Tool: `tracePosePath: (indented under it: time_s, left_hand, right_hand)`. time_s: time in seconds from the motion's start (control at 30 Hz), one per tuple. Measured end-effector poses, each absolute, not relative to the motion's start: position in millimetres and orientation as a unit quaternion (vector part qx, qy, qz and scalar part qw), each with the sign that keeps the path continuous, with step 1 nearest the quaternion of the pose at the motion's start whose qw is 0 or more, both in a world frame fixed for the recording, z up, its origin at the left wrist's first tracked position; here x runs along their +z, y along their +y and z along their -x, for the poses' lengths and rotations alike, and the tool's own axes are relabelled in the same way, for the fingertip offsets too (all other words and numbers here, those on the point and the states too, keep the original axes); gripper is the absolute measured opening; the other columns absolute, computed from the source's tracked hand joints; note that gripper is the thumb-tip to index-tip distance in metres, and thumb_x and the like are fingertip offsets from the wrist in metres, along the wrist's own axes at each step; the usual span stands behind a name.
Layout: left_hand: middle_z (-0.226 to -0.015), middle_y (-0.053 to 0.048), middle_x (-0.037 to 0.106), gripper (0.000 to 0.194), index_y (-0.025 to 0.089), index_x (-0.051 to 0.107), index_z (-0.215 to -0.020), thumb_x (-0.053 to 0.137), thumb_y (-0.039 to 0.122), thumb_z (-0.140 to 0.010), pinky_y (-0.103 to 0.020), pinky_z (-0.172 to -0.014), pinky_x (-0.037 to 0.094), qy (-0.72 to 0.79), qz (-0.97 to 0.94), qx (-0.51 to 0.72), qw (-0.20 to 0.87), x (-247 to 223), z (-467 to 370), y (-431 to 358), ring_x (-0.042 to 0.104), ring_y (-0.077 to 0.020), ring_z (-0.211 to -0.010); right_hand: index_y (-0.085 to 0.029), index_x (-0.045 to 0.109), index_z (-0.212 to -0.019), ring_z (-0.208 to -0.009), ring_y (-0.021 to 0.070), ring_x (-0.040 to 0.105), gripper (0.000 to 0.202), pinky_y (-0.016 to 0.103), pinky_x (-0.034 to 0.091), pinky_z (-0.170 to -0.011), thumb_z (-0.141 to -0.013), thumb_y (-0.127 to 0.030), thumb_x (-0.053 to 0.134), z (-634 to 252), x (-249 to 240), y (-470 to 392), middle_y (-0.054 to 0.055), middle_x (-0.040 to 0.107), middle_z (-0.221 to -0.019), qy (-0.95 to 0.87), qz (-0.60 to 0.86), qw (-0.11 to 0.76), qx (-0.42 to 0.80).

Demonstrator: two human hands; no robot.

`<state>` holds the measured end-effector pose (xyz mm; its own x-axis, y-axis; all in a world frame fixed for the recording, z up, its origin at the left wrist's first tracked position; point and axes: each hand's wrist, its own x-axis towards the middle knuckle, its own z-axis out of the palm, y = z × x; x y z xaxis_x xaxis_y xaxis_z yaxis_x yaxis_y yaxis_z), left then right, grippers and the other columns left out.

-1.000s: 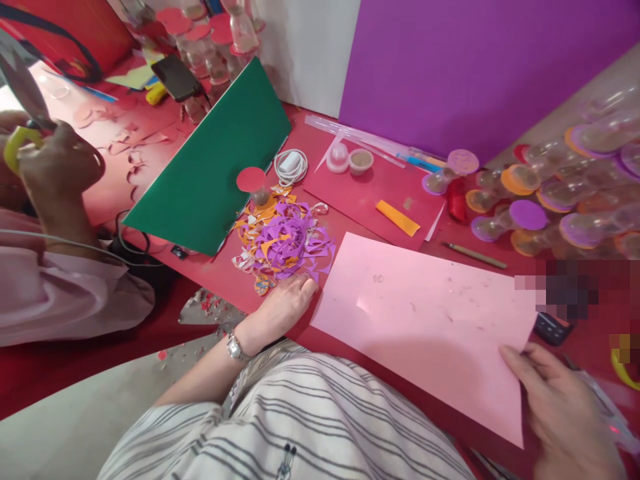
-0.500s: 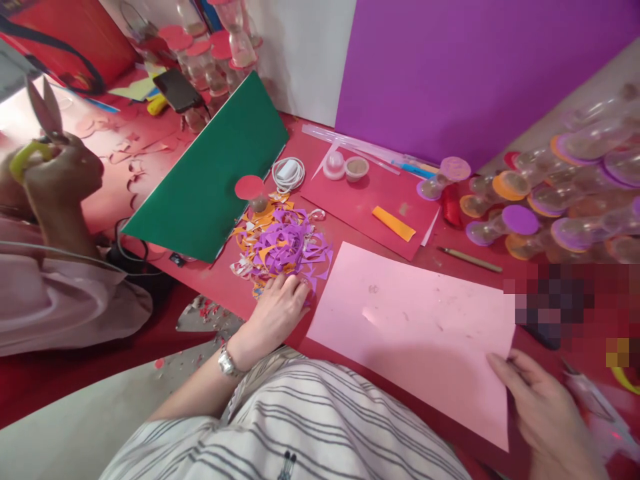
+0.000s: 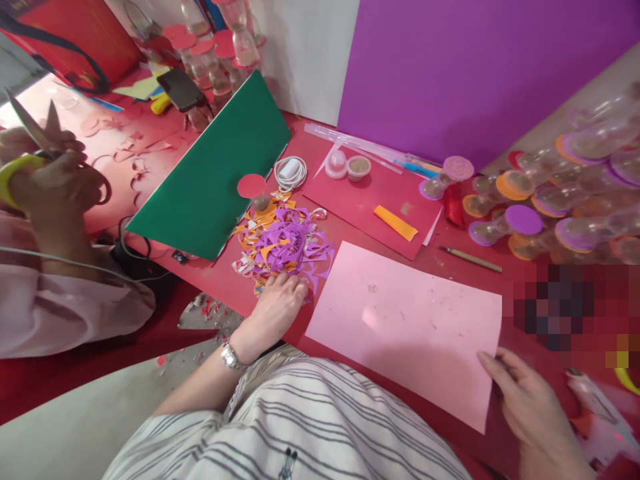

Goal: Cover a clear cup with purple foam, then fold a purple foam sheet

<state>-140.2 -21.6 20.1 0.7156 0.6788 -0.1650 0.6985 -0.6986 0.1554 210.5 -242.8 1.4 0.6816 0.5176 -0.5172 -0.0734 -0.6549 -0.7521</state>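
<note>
My right hand pinches the right edge of a pink paper sheet between thumb and fingers. The sheet lies in front of me with small marks and a shiny patch on it, its right end slightly raised. My left hand rests at the near edge of a heap of purple and orange paper scraps. Its fingers are curled together, and whatever they may hold is hidden. A hourglass with a red disc on top stands behind the scraps.
A green board leans at left; beyond it a co-worker's hand holds scissors. Several hourglasses line the right side. A coiled white cable, orange strip and brush-like stick lie on the red table.
My right hand has shifted a little left, bringing the sheet's right end with it. My left hand stays at the scraps. The co-worker's scissors have moved left and their blades are wider apart.
</note>
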Motion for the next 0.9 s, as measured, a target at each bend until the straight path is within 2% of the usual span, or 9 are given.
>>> tracePosePath:
  time_s: [0.13, 0.27, 0.4, 0.57, 0.67, 0.77, 0.9]
  left_hand:
    - [-0.080, -0.007, 0.061, 0.012, 0.017, 0.060, -0.085, 0.053, 0.011, -0.094, -0.036, -0.073, 0.041, 0.373, -0.921, -0.060, 0.096, 24.1, 137.9, -20.9, 0.055, -0.0251, -0.084]
    - [-0.081, -0.007, 0.062, 0.012, 0.017, 0.059, -0.086, 0.053, 0.010, -0.094, -0.035, -0.072, 0.041, 0.375, -0.922, -0.064, 0.076, 24.7, 135.9, -23.3, 0.056, -0.0246, -0.083]
    - [-0.077, -0.006, 0.063, 0.013, 0.018, 0.059, -0.088, 0.052, 0.008, -0.093, -0.035, -0.072, 0.041, 0.392, -0.912, -0.082, 0.088, 28.1, 134.1, -26.3, 0.058, -0.0254, -0.081]
    - [-0.078, -0.005, 0.065, 0.011, 0.018, 0.060, -0.091, 0.054, 0.010, -0.094, -0.035, -0.072, 0.043, 0.402, -0.909, -0.048, 0.095, 36.7, 133.7, -20.6, 0.060, -0.0247, -0.079]
    - [-0.079, -0.004, 0.067, 0.008, 0.019, 0.059, -0.089, 0.054, 0.014, -0.095, -0.033, -0.072, 0.045, 0.384, -0.913, 0.015, 0.138, 41.1, 126.3, -15.0, 0.062, -0.0223, -0.078]
    - [-0.082, -0.003, 0.069, 0.010, 0.019, 0.058, -0.087, 0.054, 0.017, -0.096, -0.029, -0.074, 0.047, 0.328, -0.913, 0.081, 0.228, 40.7, 109.3, -14.3, 0.063, -0.0174, -0.077]
    - [-0.080, -0.001, 0.069, 0.010, 0.019, 0.059, -0.084, 0.057, 0.016, -0.094, -0.025, -0.071, 0.048, 0.284, -0.901, 0.086, 0.318, 30.9, 81.7, -20.2, 0.065, -0.0143, -0.075]
  right_hand:
    - [-0.023, 0.066, -0.074, -0.070, 0.0169, 0.060, 0.041, 0.025, 0.050, -0.064, -0.055, -0.056, 0.080, -208.1, 3.9, -242.0, -0.003, 0.066, -0.070, -0.117, 0.827, 0.394, 0.384]
    - [-0.023, 0.065, -0.074, -0.068, 0.0168, 0.058, 0.038, 0.026, 0.049, -0.062, -0.062, -0.057, 0.076, -207.1, 3.1, -242.5, -0.002, 0.065, -0.069, -0.156, 0.824, 0.386, 0.383]
    - [-0.023, 0.064, -0.075, -0.066, 0.0170, 0.057, 0.040, 0.027, 0.047, -0.059, -0.062, -0.059, 0.075, -209.5, -2.2, -245.1, -0.001, 0.065, -0.067, -0.176, 0.820, 0.393, 0.377]
    - [-0.023, 0.063, -0.072, -0.062, 0.0161, 0.054, 0.039, 0.027, 0.044, -0.055, -0.065, -0.060, 0.072, -205.9, -1.6, -241.4, -0.001, 0.062, -0.064, -0.192, 0.822, 0.394, 0.364]
    - [-0.022, 0.063, -0.072, -0.060, 0.0161, 0.054, 0.041, 0.027, 0.045, -0.055, -0.065, -0.062, 0.071, -198.1, 3.8, -234.2, -0.001, 0.062, -0.064, -0.199, 0.820, 0.396, 0.362]
    - [-0.022, 0.063, -0.072, -0.061, 0.0164, 0.056, 0.042, 0.028, 0.046, -0.057, -0.067, -0.062, 0.070, -190.8, 7.6, -227.9, 0.000, 0.064, -0.065, -0.218, 0.815, 0.391, 0.368]
    - [-0.021, 0.063, -0.075, -0.065, 0.0180, 0.060, 0.043, 0.030, 0.049, -0.061, -0.069, -0.063, 0.068, -188.1, 5.2, -225.3, 0.002, 0.068, -0.071, -0.235, 0.811, 0.385, 0.373]
